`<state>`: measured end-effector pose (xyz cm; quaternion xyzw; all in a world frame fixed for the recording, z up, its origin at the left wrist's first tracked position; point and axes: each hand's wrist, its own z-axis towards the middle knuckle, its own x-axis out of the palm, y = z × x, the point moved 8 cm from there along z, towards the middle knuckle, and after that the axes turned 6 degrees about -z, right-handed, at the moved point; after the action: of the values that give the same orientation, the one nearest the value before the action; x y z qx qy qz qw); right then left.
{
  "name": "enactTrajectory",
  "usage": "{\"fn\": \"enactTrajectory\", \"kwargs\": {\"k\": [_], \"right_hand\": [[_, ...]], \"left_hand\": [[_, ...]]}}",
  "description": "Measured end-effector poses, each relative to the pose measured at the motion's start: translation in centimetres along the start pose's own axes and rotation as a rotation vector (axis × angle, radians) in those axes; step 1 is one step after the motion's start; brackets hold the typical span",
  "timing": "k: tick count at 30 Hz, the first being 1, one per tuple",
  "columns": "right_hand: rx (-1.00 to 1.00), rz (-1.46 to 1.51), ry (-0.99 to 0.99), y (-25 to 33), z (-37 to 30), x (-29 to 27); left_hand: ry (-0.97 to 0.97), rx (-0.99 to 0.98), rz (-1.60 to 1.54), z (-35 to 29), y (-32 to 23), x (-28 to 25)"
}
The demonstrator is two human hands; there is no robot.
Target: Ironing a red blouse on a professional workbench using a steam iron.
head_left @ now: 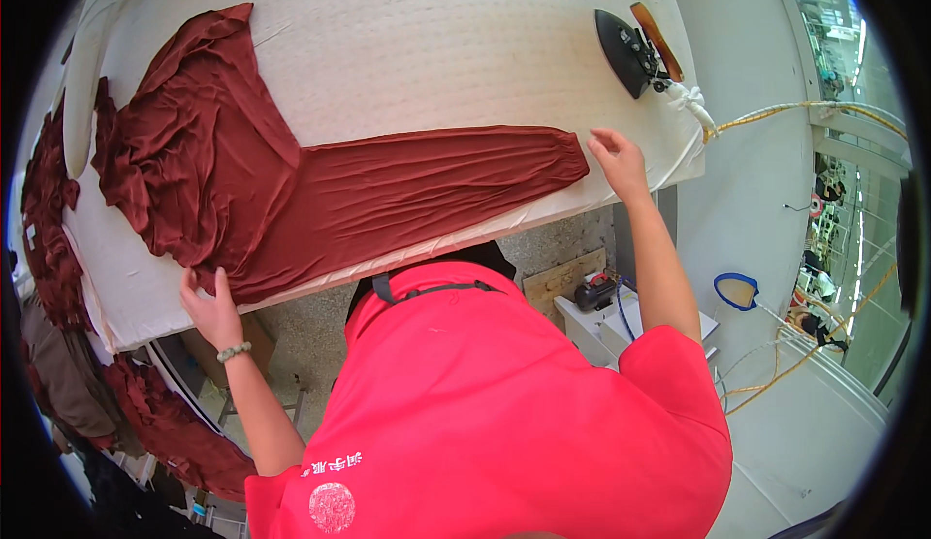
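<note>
A dark red garment (pixel 223 142) lies on the padded ironing table, its body crumpled at the left. One long sleeve (pixel 427 190) stretches to the right, lightly wrinkled, and ends in a gathered cuff (pixel 570 159). At the garment's near left edge is my left hand (pixel 215 314), thumb and fingers apart, tips against the cloth. My right hand (pixel 623 163) hovers just beyond the cuff, fingers loosely bent and apart, nothing in them. An iron (pixel 626 52) with a dark plate and brown handle rests at the table's far right.
A cream padded cover (pixel 417 54) spans the table. From the iron, a pale hose (pixel 690 142) and yellow cords (pixel 776 108) run right. More dark red garments (pixel 53 219) hang at the left. Below the table's right side, a small red-black machine (pixel 594 292) sits on a white stand.
</note>
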<state>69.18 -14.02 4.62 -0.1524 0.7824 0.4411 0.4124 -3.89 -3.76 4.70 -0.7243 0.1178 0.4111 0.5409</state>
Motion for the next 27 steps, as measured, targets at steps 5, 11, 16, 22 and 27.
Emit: {"fn": "enactTrajectory", "kwargs": {"k": [5,11,16,22,27], "right_hand": [[-0.507,-0.464,-0.147,6.4,0.2,0.0],[-0.463,-0.541,0.034,7.1,1.7,2.1],[-0.512,-0.56,0.072,6.4,1.8,2.3],[-0.524,-0.529,0.082,6.1,2.8,2.3],[-0.339,-0.462,0.134,5.0,5.1,2.2]], "left_hand": [[0.273,0.991,0.136,-2.8,-18.0,9.1],[0.692,1.213,0.253,-3.8,-23.2,19.7],[0.868,1.288,0.483,-3.4,-23.2,21.5],[0.916,1.176,0.559,-2.5,-23.1,21.5],[0.978,1.02,0.523,-0.8,-22.1,21.4]]}}
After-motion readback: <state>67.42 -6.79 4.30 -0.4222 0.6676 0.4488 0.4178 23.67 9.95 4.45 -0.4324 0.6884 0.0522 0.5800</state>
